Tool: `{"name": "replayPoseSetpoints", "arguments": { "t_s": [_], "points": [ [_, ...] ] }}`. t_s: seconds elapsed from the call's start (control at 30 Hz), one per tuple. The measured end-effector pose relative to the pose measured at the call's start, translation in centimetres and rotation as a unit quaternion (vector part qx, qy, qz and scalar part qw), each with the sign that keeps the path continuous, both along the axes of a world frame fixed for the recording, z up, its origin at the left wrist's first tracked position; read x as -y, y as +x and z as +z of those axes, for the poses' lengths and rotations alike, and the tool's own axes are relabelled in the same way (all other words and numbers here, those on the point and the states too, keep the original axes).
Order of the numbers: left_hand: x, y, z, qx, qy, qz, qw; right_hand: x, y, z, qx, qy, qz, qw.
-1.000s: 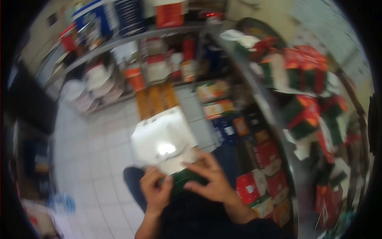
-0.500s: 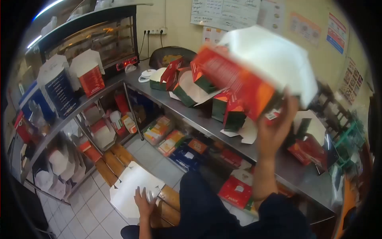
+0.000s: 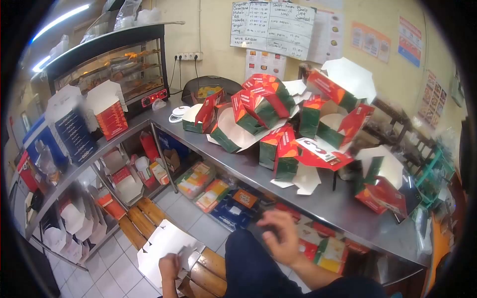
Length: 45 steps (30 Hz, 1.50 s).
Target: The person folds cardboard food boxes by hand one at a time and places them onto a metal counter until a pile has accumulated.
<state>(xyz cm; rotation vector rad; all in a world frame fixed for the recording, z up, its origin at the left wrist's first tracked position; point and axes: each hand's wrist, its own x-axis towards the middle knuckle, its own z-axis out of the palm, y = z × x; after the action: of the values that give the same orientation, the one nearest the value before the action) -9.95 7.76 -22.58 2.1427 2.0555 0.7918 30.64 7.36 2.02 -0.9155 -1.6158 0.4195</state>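
White unfolded cardboard (image 3: 161, 243) lies on the wooden slatted bench (image 3: 211, 265) at the lower left. My left hand (image 3: 170, 266) is on its near part, fingers curled; what they hold, if anything, is hard to make out. Above my dark-clothed knee, my right hand (image 3: 279, 237) hangs in the air with its fingers apart and holds nothing. On the metal counter (image 3: 228, 164) stands a heap of red and green boxes with open flaps. At the heap's top right rests a red box with a white inside (image 3: 348, 79).
A glass food warmer (image 3: 114, 64) stands at the back left. Tall blue (image 3: 74, 129) and red (image 3: 110, 116) boxes are on the left counter. Flat printed packs (image 3: 233, 206) lie under the main counter. A green rack (image 3: 437, 169) is at the right.
My right hand has let go of the red box, now on the heap, and come down toward my knee. My left hand's fingers have curled. The view has shifted slightly.
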Motion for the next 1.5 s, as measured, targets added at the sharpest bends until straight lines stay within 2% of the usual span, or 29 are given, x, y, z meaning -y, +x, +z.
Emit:
{"name": "replayPoseSetpoints", "arguments": {
  "t_s": [0.1, 0.13, 0.17, 0.23, 0.3, 0.37, 0.43, 0.5, 0.57, 0.6, 0.63, 0.67, 0.7, 0.73, 0.77, 0.8, 0.83, 0.87, 0.9, 0.97, 1.03, 1.1, 1.17, 1.2, 1.23, 1.3, 1.37, 1.43, 1.5],
  "points": [
    [0.9, 2.0, 7.4, 0.047, 0.106, 0.112, 0.987, 0.2, -3.0, -2.5, 0.041, -0.129, 0.145, 0.980],
    [1.6, 2.8, 10.0, 0.132, 0.132, 0.109, 0.976, 0.0, -4.1, -2.8, 0.074, -0.131, 0.171, 0.974],
    [2.7, 3.6, 12.3, 0.129, 0.132, 0.114, 0.976, -0.2, -5.1, -3.0, 0.106, -0.134, 0.196, 0.966],
    [5.7, 5.3, 16.4, 0.164, 0.075, 0.026, 0.983, -0.8, -6.7, -3.9, 0.109, -0.169, 0.233, 0.952],
    [9.0, 8.1, 19.9, 0.199, 0.023, -0.023, 0.979, -1.6, -8.2, -4.1, 0.161, -0.065, 0.209, 0.962],
    [11.5, 10.9, 23.8, 0.254, 0.040, -0.080, 0.963, -2.3, -9.2, -4.1, 0.106, -0.052, 0.229, 0.966],
    [13.2, 11.4, 23.2, 0.261, -0.005, -0.086, 0.961, -3.3, -10.1, -4.7, -0.003, -0.010, 0.325, 0.946],
    [14.0, 12.0, 23.8, 0.284, 0.001, -0.099, 0.954, -2.7, -10.6, -3.9, -0.069, -0.050, 0.344, 0.935],
    [15.4, 11.6, 20.9, 0.436, -0.117, -0.066, 0.890, -2.6, -10.6, -3.2, -0.087, -0.041, 0.413, 0.906],
    [16.2, 11.1, 19.2, 0.539, -0.187, -0.023, 0.821, -2.4, -10.7, -3.0, -0.125, -0.052, 0.450, 0.883],
    [15.5, 11.3, 18.2, 0.539, -0.186, -0.015, 0.821, -2.2, -10.7, -2.5, -0.128, -0.054, 0.456, 0.879],
    [14.8, 11.8, 17.4, 0.691, -0.177, -0.025, 0.700, -2.1, -10.4, -1.7, -0.153, -0.055, 0.508, 0.846],
    [14.8, 12.5, 17.0, 0.818, -0.156, -0.033, 0.553, -1.8, -10.3, -0.8, -0.179, -0.059, 0.560, 0.807],
    [14.4, 13.7, 18.2, 0.820, -0.146, -0.018, 0.553, -1.6, -10.2, 0.5, -0.147, -0.024, 0.553, 0.819],
    [13.3, 15.2, 19.9, 0.842, -0.135, 0.023, 0.522, -1.3, -10.0, 1.7, -0.152, -0.032, 0.568, 0.808],
    [13.0, 15.7, 20.8, 0.861, -0.121, 0.063, 0.490, -1.0, -9.9, 2.8, -0.028, -0.010, 0.502, 0.864],
    [13.2, 15.3, 20.4, 0.861, -0.106, 0.073, 0.491, -0.8, -9.8, 3.7, 0.098, 0.019, 0.424, 0.900],
    [13.1, 14.9, 19.6, 0.807, -0.056, 0.044, 0.587, -0.3, -9.7, 4.2, 0.140, 0.028, 0.318, 0.937],
    [13.3, 14.5, 19.1, 0.738, -0.010, 0.016, 0.674, -0.1, -9.5, 4.6, 0.136, 0.028, 0.331, 0.933],
    [13.3, 14.7, 20.8, 0.726, 0.031, 0.045, 0.685, -0.2, -8.8, 5.5, 0.231, -0.008, 0.290, 0.929],
    [13.5, 14.7, 20.8, 0.669, 0.070, 0.045, 0.739, -0.5, -8.2, 6.1, 0.256, 0.007, 0.323, 0.911],
    [13.8, 13.9, 21.2, 0.668, 0.058, 0.013, 0.742, -1.1, -7.9, 5.6, 0.275, -0.012, 0.398, 0.875],
    [13.5, 13.3, 22.3, 0.606, -0.042, -0.004, 0.794, -1.7, -7.8, 5.0, 0.274, -0.002, 0.398, 0.876],
    [13.5, 12.8, 23.6, 0.609, -0.094, -0.032, 0.787, -2.0, -7.7, 4.9, 0.274, -0.012, 0.398, 0.875],
    [13.5, 11.7, 23.7, 0.608, -0.090, -0.021, 0.788, -2.3, -7.6, 4.7, 0.275, -0.019, 0.399, 0.874],
    [13.8, 9.4, 23.4, 0.349, -0.189, -0.145, 0.906, -2.7, -7.4, 4.4, 0.239, -0.020, 0.384, 0.892],
    [14.2, 9.3, 23.2, 0.364, -0.176, -0.119, 0.907, -3.0, -7.1, 4.1, 0.266, 0.013, 0.314, 0.911],
    [14.6, 9.0, 22.6, 0.406, -0.234, 0.028, 0.883, -3.0, -7.5, 3.4, 0.284, 0.019, 0.324, 0.902],
    [14.8, 9.5, 22.3, 0.414, -0.185, 0.061, 0.889, -2.7, -8.1, 2.6, 0.311, 0.017, 0.333, 0.890]
  ]
}}
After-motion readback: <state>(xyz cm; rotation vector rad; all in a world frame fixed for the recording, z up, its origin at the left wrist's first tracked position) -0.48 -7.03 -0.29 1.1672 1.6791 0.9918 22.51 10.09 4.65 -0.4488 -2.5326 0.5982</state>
